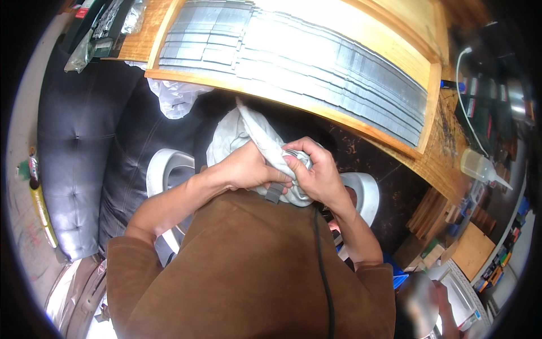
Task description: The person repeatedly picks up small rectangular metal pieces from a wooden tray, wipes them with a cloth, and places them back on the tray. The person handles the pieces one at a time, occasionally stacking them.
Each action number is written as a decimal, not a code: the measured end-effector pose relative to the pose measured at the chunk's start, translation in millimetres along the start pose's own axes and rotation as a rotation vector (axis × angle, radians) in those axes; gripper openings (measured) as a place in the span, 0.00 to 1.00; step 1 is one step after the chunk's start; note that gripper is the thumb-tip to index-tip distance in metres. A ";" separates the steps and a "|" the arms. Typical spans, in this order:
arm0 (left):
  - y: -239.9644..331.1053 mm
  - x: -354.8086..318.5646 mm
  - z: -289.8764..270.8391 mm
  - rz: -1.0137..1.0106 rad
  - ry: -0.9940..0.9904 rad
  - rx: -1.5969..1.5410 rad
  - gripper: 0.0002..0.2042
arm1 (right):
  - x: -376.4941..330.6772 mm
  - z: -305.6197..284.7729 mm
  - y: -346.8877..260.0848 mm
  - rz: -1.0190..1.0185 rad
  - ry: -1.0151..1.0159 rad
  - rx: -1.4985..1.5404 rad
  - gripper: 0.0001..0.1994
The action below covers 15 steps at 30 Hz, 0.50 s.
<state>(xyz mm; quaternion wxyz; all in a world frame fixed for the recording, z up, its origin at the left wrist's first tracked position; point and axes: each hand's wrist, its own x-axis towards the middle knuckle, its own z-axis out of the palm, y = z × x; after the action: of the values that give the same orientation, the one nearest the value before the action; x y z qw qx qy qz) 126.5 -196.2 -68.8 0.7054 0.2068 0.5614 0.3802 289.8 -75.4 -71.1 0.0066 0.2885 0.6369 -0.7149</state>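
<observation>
A crumpled white cloth [232, 131] is bunched in front of my body, over my lap. My left hand [251, 166] is closed at the cloth's near side, with a small flat grey rectangular plate [274, 192] sticking out below its fingers. My right hand [316, 172] pinches a fold of the same cloth, thumb pressed on top. Something thin and grey shows between its fingers, too small to make out. Ahead of both hands lies a shallow wooden tray [197, 81] filled with rows of overlapping grey plates, partly washed out by glare.
The tray rests on a wooden bench [449, 164]. A squeeze bottle [479, 166] and a white cable [464, 107] are at the right, near wooden blocks [432, 212]. White chair arms [367, 198] flank me. A black padded sofa [76, 152] stands left; another person [446, 308] is lower right.
</observation>
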 end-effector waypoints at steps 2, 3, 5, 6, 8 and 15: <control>-1.8 2.7 -3.3 0.015 -0.052 -0.139 0.07 | 4.8 -2.5 10.3 -0.029 0.026 -0.078 0.10; -1.9 3.7 -4.0 0.014 -0.058 -0.134 0.07 | 5.5 -4.1 15.2 0.009 0.018 0.040 0.10; -3.3 5.3 -6.2 0.012 -0.061 -0.130 0.06 | 8.3 -6.5 19.6 0.062 -0.014 0.214 0.11; -3.8 5.7 -6.3 0.008 -0.043 -0.124 0.06 | 8.2 -6.6 18.1 0.081 -0.030 0.269 0.12; -5.9 5.5 -4.7 -0.003 -0.013 -0.117 0.06 | 3.2 -4.9 1.4 0.079 -0.068 0.255 0.13; -10.2 8.4 -4.2 0.016 0.004 -0.051 0.05 | 7.8 1.1 -2.2 -0.029 -0.025 -0.105 0.12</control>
<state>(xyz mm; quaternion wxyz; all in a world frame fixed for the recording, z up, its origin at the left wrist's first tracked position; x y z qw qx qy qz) 126.2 -196.6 -82.7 0.7061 0.1924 0.5512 0.4007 282.0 -73.2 -72.4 0.0193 0.2695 0.6775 -0.6842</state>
